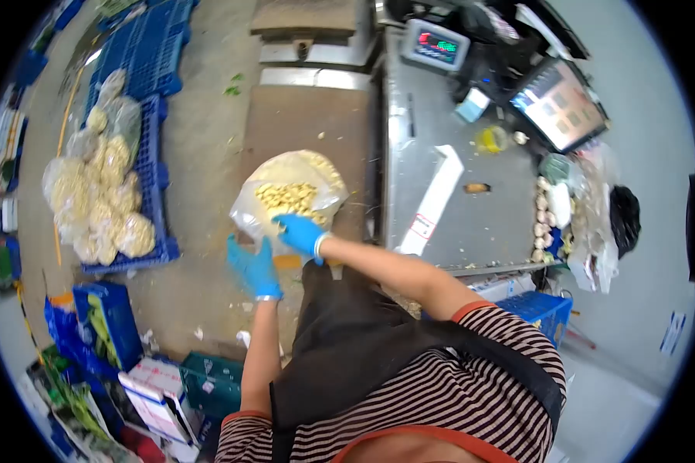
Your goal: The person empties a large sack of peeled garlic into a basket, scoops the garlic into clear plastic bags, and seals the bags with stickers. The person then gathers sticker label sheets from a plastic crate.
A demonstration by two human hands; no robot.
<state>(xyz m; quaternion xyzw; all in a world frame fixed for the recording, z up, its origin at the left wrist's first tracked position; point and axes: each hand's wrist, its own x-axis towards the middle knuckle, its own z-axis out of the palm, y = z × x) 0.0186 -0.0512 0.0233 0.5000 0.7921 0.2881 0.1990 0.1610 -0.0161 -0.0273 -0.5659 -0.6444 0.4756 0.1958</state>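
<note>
A clear plastic bag [289,174] stands open on the brown platform, with pale yellow pieces that look like peeled garlic cloves [286,197] inside. My right hand [303,234], in a blue glove, is at the bag's near edge, its fingers bent over the rim; whether they pinch the plastic is hard to tell. Just left of the bag's lower edge is my left hand [255,267], also gloved in blue, with thumb and fingers spread and nothing in it.
Filled bags [104,189] lie on a blue pallet [159,154] at the left. On the right, a metal table [479,224] holds a scale [435,46], a screen [560,104], a white paper strip [434,202] and garlic bulbs [542,220]. Crates [210,383] stand at lower left.
</note>
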